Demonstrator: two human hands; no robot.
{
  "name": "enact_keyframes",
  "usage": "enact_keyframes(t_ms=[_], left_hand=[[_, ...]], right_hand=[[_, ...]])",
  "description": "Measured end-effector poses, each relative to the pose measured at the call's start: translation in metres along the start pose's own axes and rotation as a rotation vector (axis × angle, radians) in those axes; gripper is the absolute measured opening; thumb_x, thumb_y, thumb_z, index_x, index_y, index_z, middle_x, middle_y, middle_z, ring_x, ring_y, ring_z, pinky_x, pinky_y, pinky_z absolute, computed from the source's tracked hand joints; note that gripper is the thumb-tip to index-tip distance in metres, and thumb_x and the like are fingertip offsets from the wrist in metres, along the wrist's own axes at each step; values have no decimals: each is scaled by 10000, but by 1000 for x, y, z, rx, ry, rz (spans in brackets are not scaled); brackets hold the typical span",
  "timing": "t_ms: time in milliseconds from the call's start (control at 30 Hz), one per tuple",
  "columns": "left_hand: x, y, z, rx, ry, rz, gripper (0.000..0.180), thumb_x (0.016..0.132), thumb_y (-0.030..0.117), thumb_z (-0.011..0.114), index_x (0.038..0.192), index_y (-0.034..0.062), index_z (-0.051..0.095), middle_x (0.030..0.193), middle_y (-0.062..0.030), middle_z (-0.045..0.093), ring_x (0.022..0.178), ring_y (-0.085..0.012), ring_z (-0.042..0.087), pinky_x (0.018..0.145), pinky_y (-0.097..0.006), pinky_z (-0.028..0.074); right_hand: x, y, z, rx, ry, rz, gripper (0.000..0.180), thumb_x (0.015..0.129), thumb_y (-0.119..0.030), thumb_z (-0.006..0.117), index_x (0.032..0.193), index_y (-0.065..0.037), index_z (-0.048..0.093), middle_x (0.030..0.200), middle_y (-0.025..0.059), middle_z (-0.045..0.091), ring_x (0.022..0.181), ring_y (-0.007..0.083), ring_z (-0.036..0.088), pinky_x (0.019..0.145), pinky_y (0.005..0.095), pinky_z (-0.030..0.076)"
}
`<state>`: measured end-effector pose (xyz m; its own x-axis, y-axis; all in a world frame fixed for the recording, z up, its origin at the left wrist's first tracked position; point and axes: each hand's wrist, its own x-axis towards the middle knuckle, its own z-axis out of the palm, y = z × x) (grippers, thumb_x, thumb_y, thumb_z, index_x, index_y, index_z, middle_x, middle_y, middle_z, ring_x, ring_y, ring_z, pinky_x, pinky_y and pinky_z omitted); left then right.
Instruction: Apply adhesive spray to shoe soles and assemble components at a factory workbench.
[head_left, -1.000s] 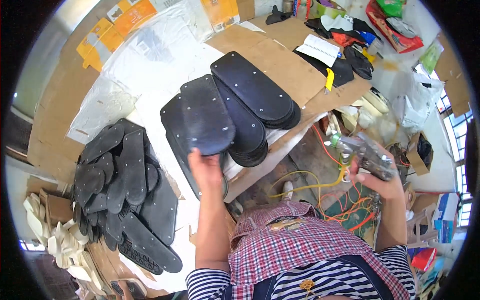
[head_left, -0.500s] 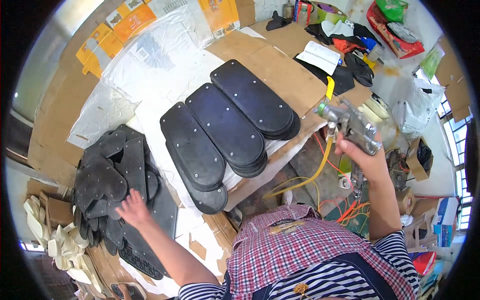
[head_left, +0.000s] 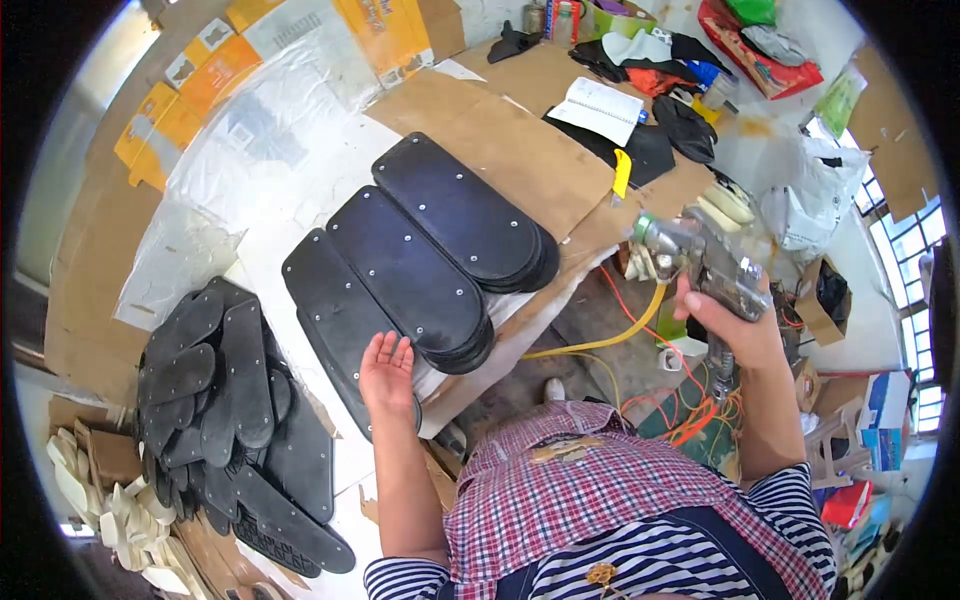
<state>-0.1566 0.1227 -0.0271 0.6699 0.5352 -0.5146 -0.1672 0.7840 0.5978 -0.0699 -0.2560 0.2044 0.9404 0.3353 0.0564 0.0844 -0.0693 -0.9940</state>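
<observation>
My left hand [head_left: 387, 372] is palm up with its fingers stretched out, empty, over the lower end of the leftmost stack of black studded insole-shaped pieces [head_left: 335, 290]. Two more such stacks lie beside it: a middle stack [head_left: 408, 265] and a right stack [head_left: 465, 205]. Off the table's right edge, my right hand [head_left: 735, 322] grips a metal spray gun [head_left: 715, 265] with a green-ringed nozzle pointing left. A yellow hose [head_left: 645, 320] runs down from the gun. Part of the gun's grip is hidden by my fingers.
A loose heap of black pieces [head_left: 215, 380] covers the table's left side. Beyond the stacks lie cardboard [head_left: 510, 140], an open notebook [head_left: 598, 108] and a yellow-handled knife [head_left: 622, 172]. Orange cords [head_left: 690, 430] trail over the floor. Pale shoe forms [head_left: 130, 515] are piled at lower left.
My left hand has swung right from the heap to the leftmost stack and turned palm up. The spray gun stays in my right hand. The view has shifted slightly.
</observation>
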Motion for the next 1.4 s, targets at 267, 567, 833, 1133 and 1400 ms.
enact_keyframes(t_ms=[267, 567, 833, 1133, 1400], left_hand=[[11, -18, 1, 35, 100, -45, 215, 845, 170, 556, 1016, 40, 549, 993, -94, 599, 888, -284, 577, 774, -388, 488], [16, -113, 69, 71, -100, -331, 318, 845, 125, 546, 1141, 50, 458, 1115, -137, 540, 923, -321, 558, 808, -420, 466], [30, -144, 130, 49, 66, -317, 281, 833, 45, 502, 1073, -13, 366, 1079, -167, 398, 932, -356, 511, 770, -455, 477], [36, -150, 136, 51, 185, -276, 236, 795, 93, 576, 989, 52, 448, 1025, -99, 421, 847, -297, 490, 763, -438, 445], [40, -122, 161, -129, 73, -105, 177, 862, 143, 535, 1022, 73, 508, 1062, -34, 536, 893, -213, 532, 775, -373, 467]], right_hand=[[-41, -4, -62, -295, -387, 71, 583, 728, -39, 671, 1265, 17, 451, 826, 17, 595, 732, 80, 545, 678, 244, 456], [-53, -8, -85, -251, -170, 182, 593, 720, -38, 671, 1269, 13, 453, 815, 26, 591, 724, 82, 536, 689, 237, 448], [-38, -3, -76, -67, -69, 93, 611, 726, -53, 682, 1277, 30, 431, 842, 46, 602, 736, 103, 582, 682, 256, 485], [-22, 8, -74, -36, -58, 123, 591, 734, -31, 654, 1278, 21, 431, 845, 41, 582, 745, 107, 576, 666, 259, 495], [-4, 36, -65, -46, -196, 157, 609, 744, -25, 668, 1297, 10, 414, 914, 35, 599, 830, 86, 556, 741, 239, 465]])
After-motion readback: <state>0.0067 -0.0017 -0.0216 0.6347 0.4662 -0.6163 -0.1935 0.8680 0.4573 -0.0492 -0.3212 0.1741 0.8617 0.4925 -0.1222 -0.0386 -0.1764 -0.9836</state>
